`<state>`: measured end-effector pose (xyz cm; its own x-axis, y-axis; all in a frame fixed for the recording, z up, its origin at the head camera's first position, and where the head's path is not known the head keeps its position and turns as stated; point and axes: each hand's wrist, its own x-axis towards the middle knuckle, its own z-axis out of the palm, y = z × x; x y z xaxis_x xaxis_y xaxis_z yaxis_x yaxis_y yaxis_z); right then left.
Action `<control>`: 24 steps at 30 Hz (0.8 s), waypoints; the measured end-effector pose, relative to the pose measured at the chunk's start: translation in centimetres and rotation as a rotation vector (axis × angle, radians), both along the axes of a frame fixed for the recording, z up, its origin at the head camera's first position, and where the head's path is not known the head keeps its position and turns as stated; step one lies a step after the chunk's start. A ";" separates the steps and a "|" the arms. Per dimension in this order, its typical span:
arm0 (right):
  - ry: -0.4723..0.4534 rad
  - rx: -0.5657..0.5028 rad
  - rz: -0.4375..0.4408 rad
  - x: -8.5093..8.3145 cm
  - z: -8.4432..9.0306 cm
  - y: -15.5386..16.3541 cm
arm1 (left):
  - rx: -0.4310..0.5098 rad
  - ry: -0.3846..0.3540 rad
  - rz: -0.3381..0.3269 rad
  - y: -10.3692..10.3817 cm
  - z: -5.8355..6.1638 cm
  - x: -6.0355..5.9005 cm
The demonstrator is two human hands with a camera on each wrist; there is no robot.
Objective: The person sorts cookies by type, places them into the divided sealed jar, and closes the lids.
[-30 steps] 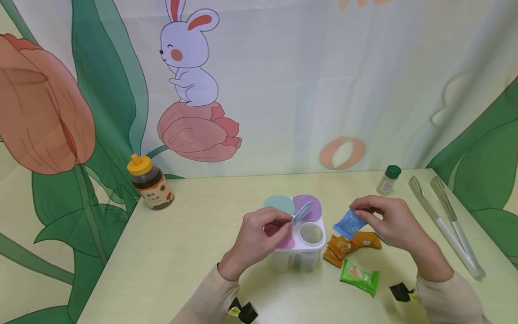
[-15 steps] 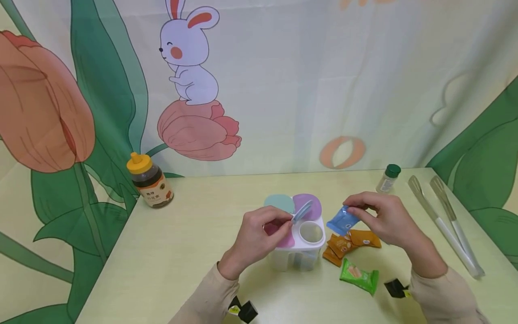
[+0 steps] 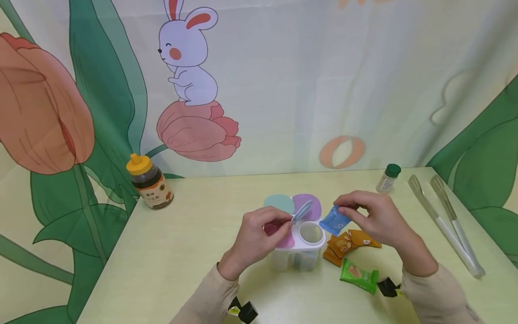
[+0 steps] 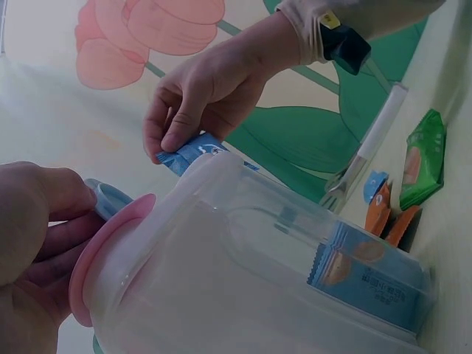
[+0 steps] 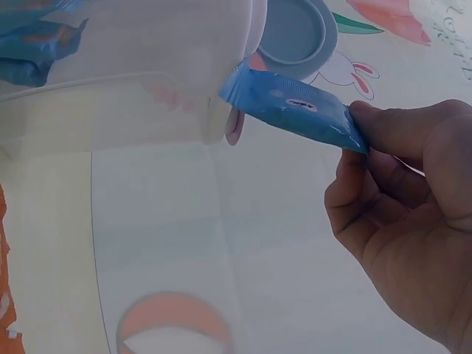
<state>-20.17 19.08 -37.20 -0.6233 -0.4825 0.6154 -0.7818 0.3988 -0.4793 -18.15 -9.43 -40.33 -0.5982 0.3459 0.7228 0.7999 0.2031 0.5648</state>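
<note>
Head view: a blue packet [image 3: 334, 220] is being pinched between the thumb and fingers of the right hand [image 3: 374, 216], just beside and slightly above the round opening of the clear container [image 3: 299, 252]. The container's raised blue flap lid [image 3: 301, 211] is being pinched by the fingers of the left hand [image 3: 259, 236]. Beside the container, on the worktop [image 3: 194, 252], orange packets [image 3: 344, 245] and a green packet [image 3: 359, 275] are lying. Another blue packet [image 4: 369, 276] is being seen inside the container.
</note>
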 end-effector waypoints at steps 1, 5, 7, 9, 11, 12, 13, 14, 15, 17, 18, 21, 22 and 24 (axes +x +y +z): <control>0.005 0.002 0.000 0.0 0.1 -0.1 | 0.000 0.001 -0.001 0.0 0.0 0.0; 0.024 0.014 -0.008 0.1 0.3 -0.4 | -0.003 0.009 0.002 0.0 -0.1 -0.1; 0.025 0.016 -0.006 0.1 0.4 -0.5 | -0.004 0.012 0.003 0.0 -0.1 -0.1; 0.024 0.013 -0.001 0.1 0.5 -0.6 | -0.003 0.014 0.004 0.0 -0.1 -0.1; 0.024 0.008 0.005 0.1 0.6 -0.7 | -0.003 0.013 0.004 0.0 -0.1 0.0; 0.026 0.006 0.007 0.1 0.6 -0.8 | -0.003 0.012 0.004 0.0 -0.1 0.0; 0.029 0.004 0.009 0.1 0.7 -0.9 | -0.003 0.011 0.004 0.0 -0.1 0.0; 0.030 0.002 0.012 0.1 0.7 -0.9 | -0.004 0.011 0.005 0.0 -0.1 -0.1; 0.032 0.001 0.014 0.2 0.8 -1.0 | -0.004 0.010 0.006 0.0 -0.1 -0.1; 0.034 -0.001 0.016 0.2 0.9 -1.1 | -0.003 0.007 0.006 0.0 -0.1 0.0; 0.034 -0.002 0.019 0.2 1.0 -1.2 | -0.002 0.006 0.006 0.0 -0.1 0.0; 0.037 -0.003 0.027 0.3 1.1 -1.4 | -0.002 0.004 0.005 0.0 0.0 0.0; 0.039 -0.004 0.031 0.3 1.2 -1.4 | -0.002 0.002 0.004 0.0 0.0 0.0; 0.043 -0.005 0.036 0.3 1.3 -1.6 | -0.003 -0.004 0.005 0.0 0.0 0.0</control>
<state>-19.86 17.53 -35.86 -0.5784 -0.5008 0.6439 -0.8157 0.3673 -0.4470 -18.13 -9.48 -40.38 -0.6030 0.3450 0.7193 0.7965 0.2091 0.5674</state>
